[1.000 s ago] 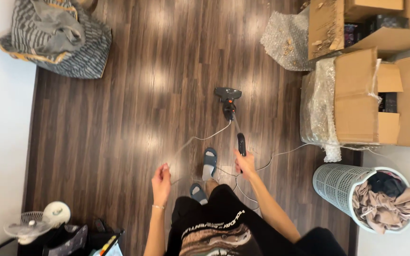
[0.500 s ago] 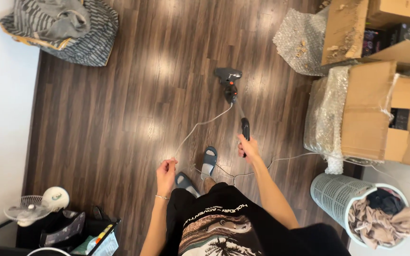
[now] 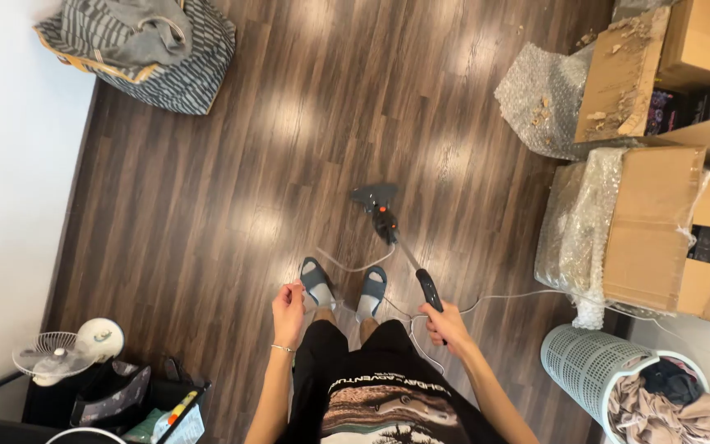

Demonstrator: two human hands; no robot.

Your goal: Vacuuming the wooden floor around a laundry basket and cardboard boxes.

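I look down at a dark wooden floor (image 3: 207,214). My right hand (image 3: 445,326) grips the black handle of a slim stick vacuum (image 3: 388,226), whose dark head rests on the floor just ahead of my feet. My left hand (image 3: 288,311) pinches the vacuum's thin white power cord (image 3: 355,267), which runs past my grey slippers (image 3: 319,282) and loops on the floor behind them. I wear black clothes with a printed shirt.
Open cardboard boxes (image 3: 659,214) and bubble wrap (image 3: 540,103) fill the right side. A white laundry basket (image 3: 593,362) with clothes stands at the lower right. A striped bag (image 3: 158,49) lies at the upper left, a small white fan (image 3: 59,353) and a black crate at the lower left.
The vacuum head has been pulled back toward my feet and my right hand has dropped lower. My feet now stand side by side. The view has shifted.
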